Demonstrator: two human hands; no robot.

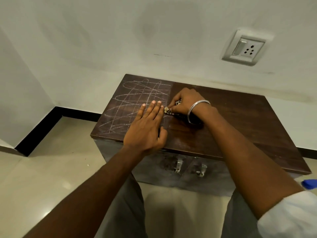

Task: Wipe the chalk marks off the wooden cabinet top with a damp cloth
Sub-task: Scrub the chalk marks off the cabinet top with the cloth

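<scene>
Where the cabinet stands: against a pale wall, its dark wooden cabinet top seen from above.
Chalk marks: white loops and lines covering the left half of the top.
Left hand: flat on the scribbles, fingers straight and together, holding nothing.
Right hand: fingers curled round a bunched patterned cloth, which lies on the top at the chalk's right edge, just beside the left fingertips.
Bangle: silver, on the right wrist.
</scene>
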